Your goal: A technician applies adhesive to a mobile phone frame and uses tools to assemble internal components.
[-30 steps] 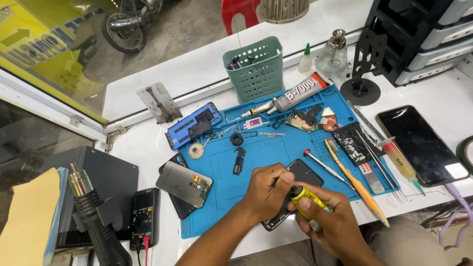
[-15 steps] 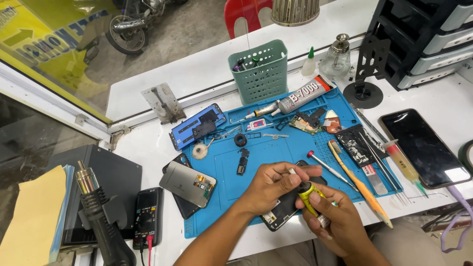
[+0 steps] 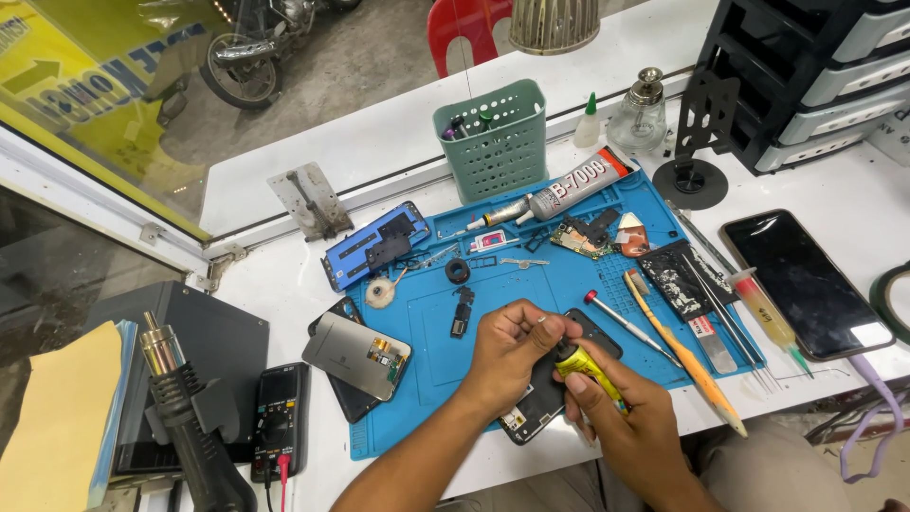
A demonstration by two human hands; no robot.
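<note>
- An opened black phone [image 3: 536, 403] lies at the near edge of a blue repair mat [image 3: 427, 351], partly hidden under both hands at the centre of the bench.
- The right hand [image 3: 630, 417] closes around a yellow-handled screwdriver [image 3: 586, 368], the handle slanting across the palm and its tip end pointing up-left to where the left fingertips meet it above the phone.
- The left hand [image 3: 512, 351] rests over the phone's upper half, thumb and forefinger pinched together on something small and pale; what it is cannot be told.
- Just left of the hands, a grey phone back panel [image 3: 358, 353] lies over another dark handset at the mat's edge.
- To the right on the mat lie a red-tipped screwdriver [image 3: 626, 325] and a long orange-handled brush [image 3: 687, 356].
- Further back sit a tube of adhesive [image 3: 569, 188] and a green slotted basket [image 3: 493, 142].
- Off the mat to the right, a black smartphone [image 3: 806, 283] lies face up on the white bench.
- At far left stand a hot-air gun [image 3: 190, 427] and a dark multimeter [image 3: 280, 417].
</note>
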